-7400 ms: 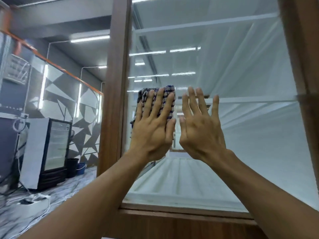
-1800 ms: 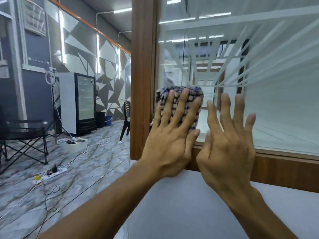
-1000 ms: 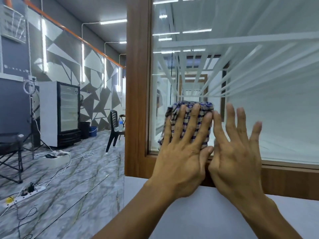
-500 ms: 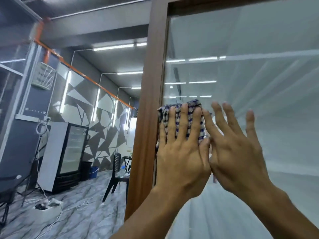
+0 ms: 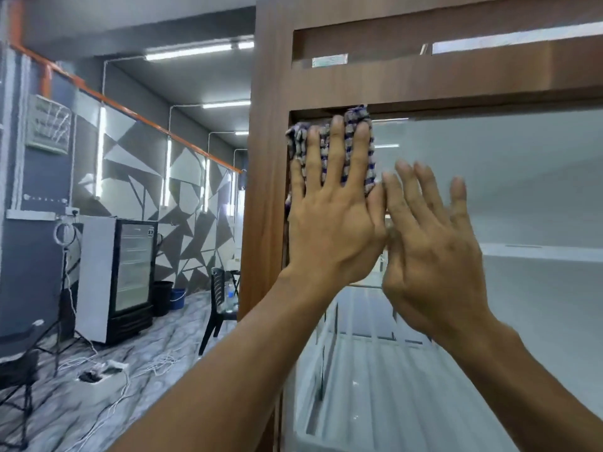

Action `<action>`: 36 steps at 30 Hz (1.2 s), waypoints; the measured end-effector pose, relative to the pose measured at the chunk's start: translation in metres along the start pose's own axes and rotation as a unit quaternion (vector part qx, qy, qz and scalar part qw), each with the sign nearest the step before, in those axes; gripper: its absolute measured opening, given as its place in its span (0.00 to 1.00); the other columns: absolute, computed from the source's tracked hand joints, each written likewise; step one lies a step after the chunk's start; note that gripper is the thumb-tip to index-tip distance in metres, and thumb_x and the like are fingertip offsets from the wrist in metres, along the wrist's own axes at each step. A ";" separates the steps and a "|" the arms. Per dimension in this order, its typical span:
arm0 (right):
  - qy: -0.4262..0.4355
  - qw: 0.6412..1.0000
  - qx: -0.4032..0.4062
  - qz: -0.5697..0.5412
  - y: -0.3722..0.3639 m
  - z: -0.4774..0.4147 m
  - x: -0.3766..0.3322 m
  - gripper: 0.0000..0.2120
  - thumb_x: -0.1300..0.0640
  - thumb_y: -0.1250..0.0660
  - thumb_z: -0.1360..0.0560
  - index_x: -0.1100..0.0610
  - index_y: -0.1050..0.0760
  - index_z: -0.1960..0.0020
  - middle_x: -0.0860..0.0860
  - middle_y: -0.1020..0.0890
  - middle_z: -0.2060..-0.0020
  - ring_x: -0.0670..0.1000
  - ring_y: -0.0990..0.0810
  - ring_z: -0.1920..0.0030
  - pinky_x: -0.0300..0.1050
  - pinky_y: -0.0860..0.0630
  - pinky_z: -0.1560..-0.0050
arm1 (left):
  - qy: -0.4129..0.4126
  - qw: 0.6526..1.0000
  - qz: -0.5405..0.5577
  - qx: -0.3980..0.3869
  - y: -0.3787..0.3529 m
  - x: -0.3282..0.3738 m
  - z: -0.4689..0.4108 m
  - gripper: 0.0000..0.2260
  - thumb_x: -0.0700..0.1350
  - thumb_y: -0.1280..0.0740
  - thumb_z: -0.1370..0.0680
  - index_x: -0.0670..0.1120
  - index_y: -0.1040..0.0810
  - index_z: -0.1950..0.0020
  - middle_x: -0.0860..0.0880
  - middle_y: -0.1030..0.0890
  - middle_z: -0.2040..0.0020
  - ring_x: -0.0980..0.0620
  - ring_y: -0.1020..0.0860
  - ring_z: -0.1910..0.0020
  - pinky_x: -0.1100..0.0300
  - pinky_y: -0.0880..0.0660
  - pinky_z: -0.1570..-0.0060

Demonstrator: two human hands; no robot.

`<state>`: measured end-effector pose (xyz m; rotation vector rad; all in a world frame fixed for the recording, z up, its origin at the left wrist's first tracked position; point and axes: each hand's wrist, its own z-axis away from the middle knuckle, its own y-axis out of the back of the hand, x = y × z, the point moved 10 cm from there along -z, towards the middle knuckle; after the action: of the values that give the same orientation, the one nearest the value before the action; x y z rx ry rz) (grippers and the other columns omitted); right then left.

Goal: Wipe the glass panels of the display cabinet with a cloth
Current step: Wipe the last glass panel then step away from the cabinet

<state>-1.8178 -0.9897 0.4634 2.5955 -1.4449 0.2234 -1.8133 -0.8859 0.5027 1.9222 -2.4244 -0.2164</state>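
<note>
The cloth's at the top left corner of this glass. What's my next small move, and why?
Probably slide the cloth right along the top rail, moving the right hand ahead of it. The left hand presses the cloth flat in the corner under the rail, beside the post, so glass lies only rightward and below.

Shop interior, glass-door drinks fridge (image 5: 125, 275), wood-framed display cabinet (image 5: 270, 177), tube lights (image 5: 187, 53)
</note>
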 end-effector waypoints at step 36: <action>-0.111 0.537 -0.769 -0.330 -0.173 0.346 -0.397 0.19 0.54 0.35 0.20 0.55 0.24 0.29 0.53 0.21 0.33 0.54 0.22 0.34 0.51 0.25 0.34 | 0.429 0.672 -0.053 -0.602 0.140 -0.287 0.508 0.13 0.48 0.33 0.21 0.48 0.29 0.65 0.52 0.28 0.69 0.47 0.26 0.65 0.57 0.36 0.68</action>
<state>-1.8600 -0.6451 0.0313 1.2812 -0.0891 -1.0210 -1.9417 -0.5331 0.0347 1.0518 -0.9765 -0.5587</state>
